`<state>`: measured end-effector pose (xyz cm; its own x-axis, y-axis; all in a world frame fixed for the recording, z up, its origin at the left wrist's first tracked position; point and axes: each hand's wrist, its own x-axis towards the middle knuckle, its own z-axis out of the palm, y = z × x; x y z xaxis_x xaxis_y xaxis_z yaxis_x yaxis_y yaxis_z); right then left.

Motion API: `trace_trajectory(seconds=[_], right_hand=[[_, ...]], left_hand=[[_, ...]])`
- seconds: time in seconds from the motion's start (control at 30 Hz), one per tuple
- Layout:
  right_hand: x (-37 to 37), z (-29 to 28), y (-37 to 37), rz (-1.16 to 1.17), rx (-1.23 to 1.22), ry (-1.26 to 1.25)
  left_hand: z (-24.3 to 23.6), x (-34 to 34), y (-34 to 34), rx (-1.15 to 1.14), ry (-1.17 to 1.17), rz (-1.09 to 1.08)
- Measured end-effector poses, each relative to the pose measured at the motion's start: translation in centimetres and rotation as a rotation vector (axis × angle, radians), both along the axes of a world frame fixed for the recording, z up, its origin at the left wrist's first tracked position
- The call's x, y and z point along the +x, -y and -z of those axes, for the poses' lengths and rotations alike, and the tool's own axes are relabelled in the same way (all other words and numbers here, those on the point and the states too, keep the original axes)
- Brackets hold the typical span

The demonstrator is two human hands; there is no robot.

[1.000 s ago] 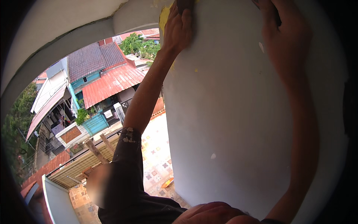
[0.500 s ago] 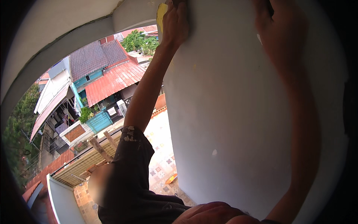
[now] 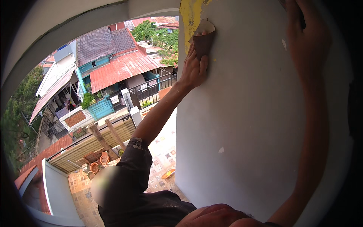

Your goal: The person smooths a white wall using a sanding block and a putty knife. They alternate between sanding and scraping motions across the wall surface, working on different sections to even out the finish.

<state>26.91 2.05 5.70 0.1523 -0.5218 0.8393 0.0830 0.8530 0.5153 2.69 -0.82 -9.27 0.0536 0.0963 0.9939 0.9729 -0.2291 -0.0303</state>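
My left hand (image 3: 194,72) is raised to the grey wall (image 3: 234,113) near its left edge. A curled piece of brown sandpaper (image 3: 204,45) with a pale back is in its fingers and lies against the wall. Just beyond it, a patch of yellow, flaking paint (image 3: 191,15) shows along the wall's upper left edge. My right hand (image 3: 311,38) is high at the upper right, its fingers bent. A dark thing shows by those fingers at the picture's upper edge, too cut off to make out.
Left of the wall the view drops to a patterned tile floor (image 3: 162,155) with an orange and yellow object (image 3: 168,173) on it. Clay pots (image 3: 104,157), wooden posts (image 3: 100,140) and a slatted fence (image 3: 77,160) stand below. Houses with red roofs (image 3: 121,72) lie beyond.
My left hand has come down and the sandpaper in it now shows. More yellow paint is in view. The view has shifted slightly, and my right hand appears further right.
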Motion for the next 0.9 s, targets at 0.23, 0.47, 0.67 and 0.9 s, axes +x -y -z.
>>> trace_trajectory(seconds=[0.23, 0.47, 0.67, 0.9], right_hand=[[-0.3, 0.4, 0.3, 0.037, 0.007, 0.029], [0.9, 0.4, 0.8, 0.073, 0.061, 0.196], [2.3, -1.1, -3.1, 0.32, 0.08, 0.159], [3.2, -2.6, -6.2, 0.478, 0.219, 0.146]], left_hand=[[-1.8, -2.6, -1.1, 0.05, 0.306, 0.065], [3.1, -3.7, -0.1, 0.008, 0.308, 0.007], [6.3, -2.5, -0.6, 0.033, 0.365, -0.02], [0.5, -4.5, 0.1, 0.003, 0.407, 0.077]])
